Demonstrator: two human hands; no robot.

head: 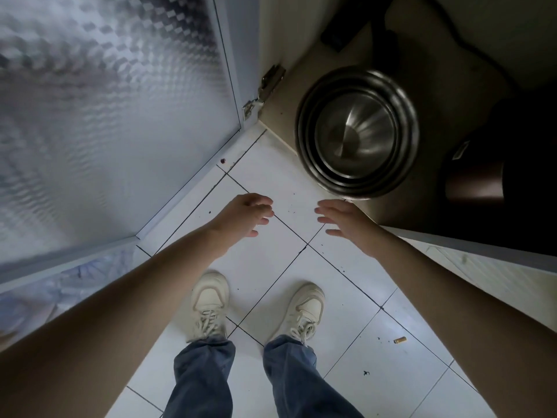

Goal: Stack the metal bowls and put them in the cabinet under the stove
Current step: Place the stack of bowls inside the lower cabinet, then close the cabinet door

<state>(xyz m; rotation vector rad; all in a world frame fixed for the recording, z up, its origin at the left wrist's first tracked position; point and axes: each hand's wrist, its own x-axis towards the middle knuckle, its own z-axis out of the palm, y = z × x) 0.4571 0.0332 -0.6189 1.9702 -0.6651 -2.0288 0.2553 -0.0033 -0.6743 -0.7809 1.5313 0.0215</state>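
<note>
Already the nested stack of metal bowls [357, 132] is sitting on the cabinet floor [283, 95], just inside its front edge — stacking and stowing are looking done. Both hands are hanging empty just short of the stack, left hand [244, 214] and right hand [346, 224] each showing a slack, open grip — judging by this, only the frosted cabinet door [105, 116], beside the stack, is waiting to be shut.

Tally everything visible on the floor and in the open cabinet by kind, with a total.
Stack of nested metal bowls in the cabinet: 1 (number of bowls inside unclear)
Dark brown container beside the stack: 1
Shoes: 2
Small yellowish cylinder on the tile: 1
Total: 5
</note>
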